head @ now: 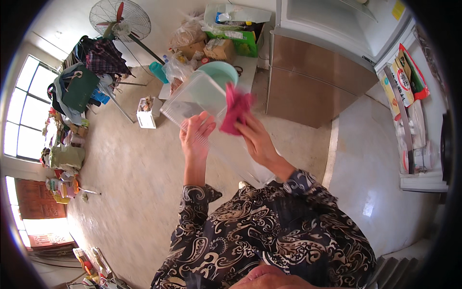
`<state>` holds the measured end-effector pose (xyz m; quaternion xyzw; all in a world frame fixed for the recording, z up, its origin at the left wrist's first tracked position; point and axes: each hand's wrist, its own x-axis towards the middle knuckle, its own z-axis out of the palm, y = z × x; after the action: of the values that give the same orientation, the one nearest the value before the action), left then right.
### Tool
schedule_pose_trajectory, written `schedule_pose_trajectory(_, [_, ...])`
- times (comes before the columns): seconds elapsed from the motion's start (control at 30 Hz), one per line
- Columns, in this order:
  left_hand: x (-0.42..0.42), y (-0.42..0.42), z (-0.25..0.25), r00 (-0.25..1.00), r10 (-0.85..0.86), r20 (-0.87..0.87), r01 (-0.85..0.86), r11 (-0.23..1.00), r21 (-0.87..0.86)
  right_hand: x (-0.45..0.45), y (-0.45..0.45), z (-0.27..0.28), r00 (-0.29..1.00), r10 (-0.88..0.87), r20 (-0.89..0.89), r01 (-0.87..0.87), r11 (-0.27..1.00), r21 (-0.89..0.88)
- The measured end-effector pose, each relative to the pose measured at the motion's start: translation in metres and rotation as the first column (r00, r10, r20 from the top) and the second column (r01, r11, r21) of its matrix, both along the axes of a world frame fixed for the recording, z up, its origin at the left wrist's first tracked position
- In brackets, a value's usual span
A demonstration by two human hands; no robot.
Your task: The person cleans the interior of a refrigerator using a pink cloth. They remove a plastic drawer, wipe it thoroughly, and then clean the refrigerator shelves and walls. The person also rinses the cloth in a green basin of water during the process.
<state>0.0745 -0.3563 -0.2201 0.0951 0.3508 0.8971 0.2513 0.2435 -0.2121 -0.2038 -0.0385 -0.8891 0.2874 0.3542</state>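
Note:
A clear plastic refrigerator shelf or tray with a ribbed edge is held tilted before my chest. My left hand is on its left side, palm up and fingers curled against the plastic. In my right hand is a crumpled pink cloth, blurred, by the right side of the clear piece. Beyond it a light green basin is partly seen through the plastic. Whether the cloth touches the plastic cannot be told.
At the right stands an open refrigerator, its door shelf filled with packets. A small white box is on the concrete floor. Farther off are a green carton, plastic bags, a standing fan and a rack with an umbrella.

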Motion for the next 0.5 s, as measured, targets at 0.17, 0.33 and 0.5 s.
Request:
schedule_pose_trajectory(0.17, [0.001, -0.016, -0.008, 0.997, -0.074, -0.030, 0.076, 0.995, 0.069, 0.022, -0.003, 0.016, 0.993, 0.079, 0.083, -0.084, 0.995, 0.058])
schedule_pose_trajectory(0.33, [0.010, -0.027, -0.009, 0.991, -0.103, -0.087, 0.112, 0.988, 0.105, 0.003, -0.019, 0.043, 0.994, 0.108, 0.015, -0.107, 0.994, -0.035])
schedule_pose_trajectory(0.5, [0.016, -0.053, -0.007, 0.992, 0.017, -0.123, 0.001, 0.989, 0.149, 0.042, -0.025, 0.026, 0.970, 0.170, 0.175, -0.155, 0.983, -0.096])
